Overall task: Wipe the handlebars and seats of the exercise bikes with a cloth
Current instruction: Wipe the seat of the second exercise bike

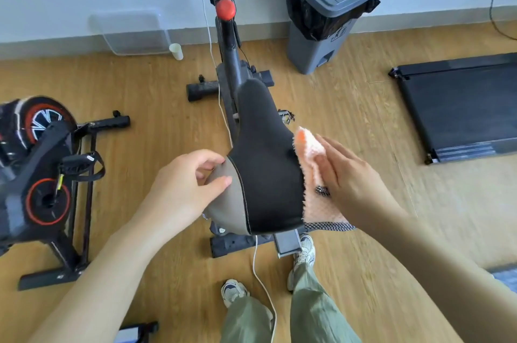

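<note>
A black and grey bike seat [265, 163] fills the middle of the head view, narrow end pointing away from me. My left hand [184, 183] grips its grey left side, thumb on top and fingers curled under the edge. My right hand [352, 174] lies flat on a pink cloth [316, 194] and presses it against the seat's right side. The cloth has a dark checked hem that hangs below the seat's rear corner. This bike's frame post [229, 43] carries a red knob [225, 9] ahead of the seat. The handlebars are out of view.
A second exercise bike [47, 183] with red-ringed wheels stands at the left. A grey pedal bin [330, 9] sits by the far wall, a black treadmill [461, 107] at the right. A white cable [263, 281] runs along the floor between my feet. A clear lid [131, 32] leans on the wall.
</note>
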